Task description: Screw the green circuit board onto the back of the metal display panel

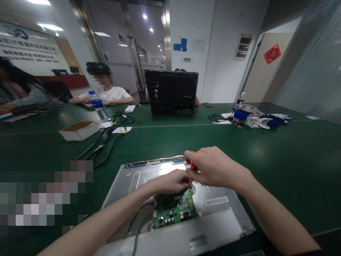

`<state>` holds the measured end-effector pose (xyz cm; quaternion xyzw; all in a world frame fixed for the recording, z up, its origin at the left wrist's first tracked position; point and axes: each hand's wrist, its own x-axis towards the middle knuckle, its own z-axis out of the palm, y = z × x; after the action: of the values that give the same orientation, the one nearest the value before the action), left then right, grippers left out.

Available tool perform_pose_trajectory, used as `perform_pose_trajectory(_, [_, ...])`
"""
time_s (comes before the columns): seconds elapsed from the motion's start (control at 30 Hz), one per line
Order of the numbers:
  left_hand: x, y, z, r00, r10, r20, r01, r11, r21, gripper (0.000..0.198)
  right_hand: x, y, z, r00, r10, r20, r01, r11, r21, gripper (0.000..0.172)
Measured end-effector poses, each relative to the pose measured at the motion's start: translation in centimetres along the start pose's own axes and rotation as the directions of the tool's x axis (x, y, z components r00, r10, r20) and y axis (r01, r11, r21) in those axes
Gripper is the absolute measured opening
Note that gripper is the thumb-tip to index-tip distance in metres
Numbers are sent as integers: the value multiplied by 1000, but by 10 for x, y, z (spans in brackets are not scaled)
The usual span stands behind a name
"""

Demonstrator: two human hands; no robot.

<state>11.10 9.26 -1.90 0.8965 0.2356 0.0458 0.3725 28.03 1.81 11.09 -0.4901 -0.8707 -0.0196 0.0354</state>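
Note:
A flat metal display panel (pixel 218 217) lies back side up on the table in front of me. On its middle sits a green circuit board (pixel 174 213) with connectors and small capacitors. My right hand (pixel 206 165) is closed around the red handle of a screwdriver (pixel 193 166), whose shaft points down at the board's upper right edge. Beside the shaft, my left hand (pixel 177 181) has its fingers pinched together over the board; what they hold is hidden. A narrow blue circuit strip (pixel 151 163) runs along the panel's far edge.
Dark cables (pixel 106 137) and an open white box (pixel 80 131) lie on the left, near a water bottle (pixel 99 106). A black monitor housing (pixel 172 92) stands at the back. Bags and gloves (pixel 255 117) are piled at right. Other people sit across the table.

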Motion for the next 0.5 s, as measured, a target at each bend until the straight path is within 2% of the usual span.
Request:
perform_pose_trajectory(0.13, [3, -2, 0, 999, 34, -9, -34, 999, -9, 12, -4, 0, -1, 998, -67, 9, 66, 996, 63, 17])
perform_pose_trajectory(0.3, [1, 0, -1, 999, 41, -17, -42, 999, -16, 15, 0, -1, 1, 999, 52, 17, -51, 999, -5, 29])
perform_pose_trajectory(0.37, [0, 0, 0, 999, 26, -27, -27, 1000, -13, 14, 1, 0, 2, 998, 67, 12, -66, 998, -20, 25])
perform_pose_trajectory(0.5, [0, 0, 0, 999, 20, -26, -21, 1000, -16, 9, -2, 4, 2, 1000, -14, -23, 15, 1000, 19, 14])
